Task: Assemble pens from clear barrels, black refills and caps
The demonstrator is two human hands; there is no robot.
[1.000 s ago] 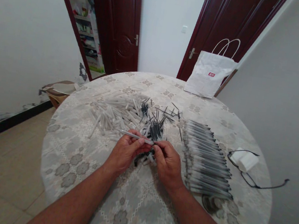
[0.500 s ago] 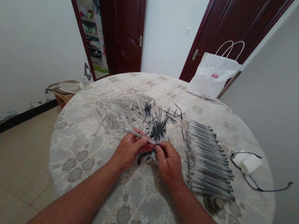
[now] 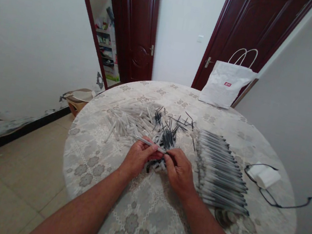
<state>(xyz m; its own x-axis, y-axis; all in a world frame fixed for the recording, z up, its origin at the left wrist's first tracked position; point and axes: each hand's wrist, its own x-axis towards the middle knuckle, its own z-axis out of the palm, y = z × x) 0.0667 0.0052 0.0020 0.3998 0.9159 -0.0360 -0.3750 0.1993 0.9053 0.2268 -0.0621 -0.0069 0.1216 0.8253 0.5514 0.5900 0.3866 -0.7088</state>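
A pen [image 3: 143,140] with a pale, see-through barrel is held level between both hands, just above the table. My left hand [image 3: 137,158] is closed round the barrel, thumb on top. My right hand [image 3: 179,172] pinches the pen's dark end at the right; its fingers cover that tip. Right behind the hands lies a bundle of thin dark refills [image 3: 168,138]. A heap of loose whitish pen barrels [image 3: 126,117] spreads to the left. Small pale and dark parts [image 3: 158,166] show below my fingers, partly hidden. To the right, many assembled-looking pens [image 3: 220,173] lie side by side, dark ends rightward.
The round table wears a patterned cloth [image 3: 141,216]. Black-framed glasses [image 3: 273,204] and folded white tissue [image 3: 266,177] lie at its right. A white paper bag [image 3: 227,84] stands at the back right. More thin dark sticks [image 3: 183,123] are scattered behind the refills.
The view has tilted up and shifted slightly left, so a wall frame shows at the top. Both hands keep their hold on the pen, with hardly any movement.
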